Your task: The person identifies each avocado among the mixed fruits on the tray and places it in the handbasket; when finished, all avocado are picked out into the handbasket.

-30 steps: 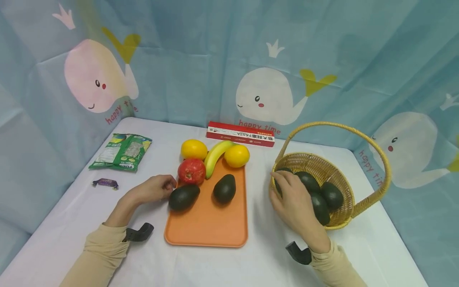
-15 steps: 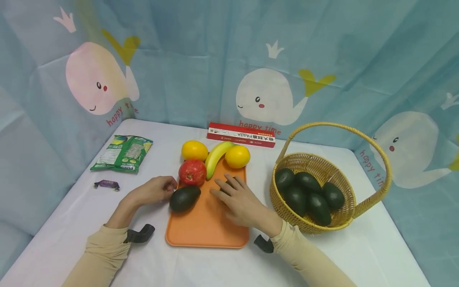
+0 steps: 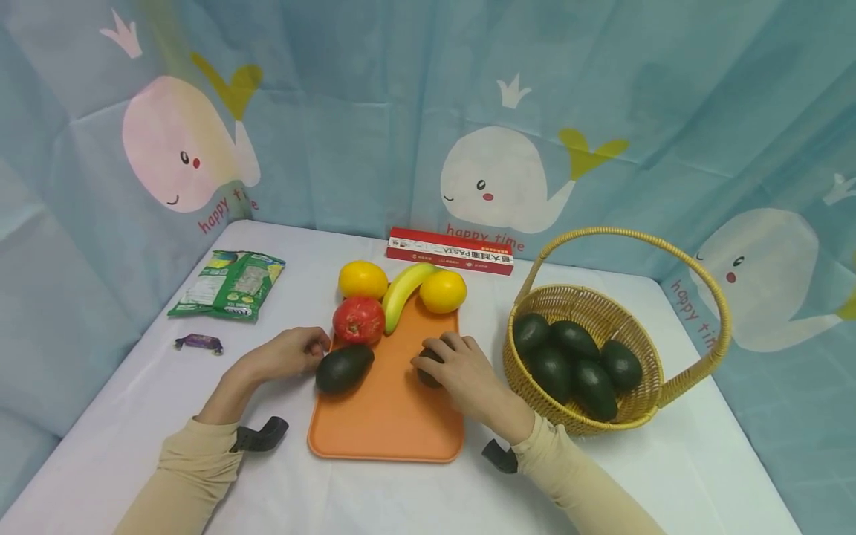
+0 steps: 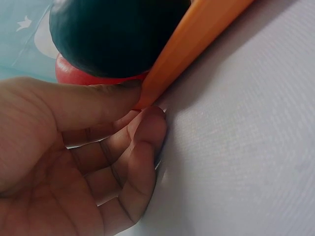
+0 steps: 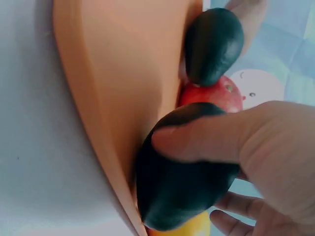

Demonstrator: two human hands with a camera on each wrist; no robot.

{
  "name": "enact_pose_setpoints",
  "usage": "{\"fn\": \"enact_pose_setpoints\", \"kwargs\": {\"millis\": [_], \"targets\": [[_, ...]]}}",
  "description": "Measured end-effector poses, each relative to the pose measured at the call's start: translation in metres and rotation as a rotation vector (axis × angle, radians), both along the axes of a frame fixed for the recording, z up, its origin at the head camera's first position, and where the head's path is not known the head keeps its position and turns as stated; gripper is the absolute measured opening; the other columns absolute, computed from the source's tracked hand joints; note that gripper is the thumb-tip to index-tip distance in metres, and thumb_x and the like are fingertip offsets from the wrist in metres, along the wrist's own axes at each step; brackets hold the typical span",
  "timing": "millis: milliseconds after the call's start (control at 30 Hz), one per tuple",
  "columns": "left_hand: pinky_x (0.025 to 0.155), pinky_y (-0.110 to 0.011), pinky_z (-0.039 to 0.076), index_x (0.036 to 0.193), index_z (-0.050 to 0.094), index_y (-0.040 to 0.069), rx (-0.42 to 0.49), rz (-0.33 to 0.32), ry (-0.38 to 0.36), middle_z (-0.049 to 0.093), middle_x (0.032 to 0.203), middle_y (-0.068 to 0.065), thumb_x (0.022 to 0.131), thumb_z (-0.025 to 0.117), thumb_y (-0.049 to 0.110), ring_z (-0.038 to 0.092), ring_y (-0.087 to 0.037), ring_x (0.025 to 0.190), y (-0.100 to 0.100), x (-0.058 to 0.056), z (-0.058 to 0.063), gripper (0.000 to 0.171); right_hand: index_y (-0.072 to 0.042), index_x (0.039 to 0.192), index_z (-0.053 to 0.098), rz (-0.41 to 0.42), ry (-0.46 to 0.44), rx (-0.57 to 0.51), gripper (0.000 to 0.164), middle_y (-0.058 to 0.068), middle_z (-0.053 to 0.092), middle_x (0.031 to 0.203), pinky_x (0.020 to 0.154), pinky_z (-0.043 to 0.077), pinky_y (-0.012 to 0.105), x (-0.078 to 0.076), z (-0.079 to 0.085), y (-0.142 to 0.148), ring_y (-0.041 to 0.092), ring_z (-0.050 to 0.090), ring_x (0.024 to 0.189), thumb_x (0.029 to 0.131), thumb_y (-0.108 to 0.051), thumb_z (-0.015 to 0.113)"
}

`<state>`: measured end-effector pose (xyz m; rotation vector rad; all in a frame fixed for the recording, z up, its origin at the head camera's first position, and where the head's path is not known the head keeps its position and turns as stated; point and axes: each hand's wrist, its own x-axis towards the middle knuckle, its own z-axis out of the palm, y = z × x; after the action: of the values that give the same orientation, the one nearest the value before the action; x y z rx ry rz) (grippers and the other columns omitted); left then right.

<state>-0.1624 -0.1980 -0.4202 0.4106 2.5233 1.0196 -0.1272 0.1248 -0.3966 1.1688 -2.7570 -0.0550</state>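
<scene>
Two avocados (image 3: 344, 369) are at the orange tray (image 3: 384, 431) on the tabletop (image 3: 267, 498): one lies beside the left hand (image 3: 287, 353), whose grip pinches the tray's rim, and the right hand (image 3: 468, 375) has its grip around the other avocado (image 5: 182, 182). Farther right, five more avocados (image 3: 552, 374) lie inside the basket (image 3: 588, 301), so the work seems mostly done, with two left. Far behind lies the red pasta box (image 3: 449, 251).

Creased beige sleeves (image 3: 200, 457), black bent wrist pieces (image 3: 262, 437)

Tray (image 3: 384, 431) orange; avocados (image 5: 184, 184) blackish-green; pomegranate (image 3: 359, 321) red; curtain (image 3: 348, 163) blue, whale-printed.
</scene>
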Motion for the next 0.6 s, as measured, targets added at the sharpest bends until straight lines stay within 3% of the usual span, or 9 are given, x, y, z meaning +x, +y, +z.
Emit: {"fn": "enact_pose_setpoints", "kwargs": {"millis": [167,400,600], "targets": [[0.065,-0.027,0.043,0.107,0.06,-0.003,0.007,-0.004,-0.003,0.06,0.083,-0.006,0.085,0.055,0.001,0.052,-0.016,0.074,0.0,0.0,-0.001,0.023,-0.024,0.127,0.061,-0.032,0.04,-0.186,0.06,0.004,0.06,0.127,0.091,0.046,0.041,0.008,0.013,0.011,0.024,0.055,0.109,0.071,-0.023,0.084],[0.067,-0.029,0.043,0.107,0.06,-0.003,-0.007,-0.005,0.01,0.06,0.083,-0.006,0.085,0.054,0.001,0.052,-0.017,0.075,0.001,0.0,0.001,0.023,-0.015,0.129,0.058,-0.16,0.126,-0.497,0.065,0.008,0.059,0.126,0.09,0.051,0.045,0.027,0.052,0.057,0.026,0.06,0.108,0.071,-0.027,0.084],[0.067,-0.029,0.043,0.108,0.059,-0.003,0.001,-0.004,-0.007,0.059,0.084,-0.006,0.085,0.055,0.001,0.051,-0.017,0.076,0.0,0.0,0.001,0.025,-0.014,0.133,0.055,-0.356,0.123,-0.557,0.065,0.01,0.055,0.126,0.081,0.054,0.051,0.038,0.062,0.102,0.029,0.062,0.105,0.074,-0.023,0.082]]}}
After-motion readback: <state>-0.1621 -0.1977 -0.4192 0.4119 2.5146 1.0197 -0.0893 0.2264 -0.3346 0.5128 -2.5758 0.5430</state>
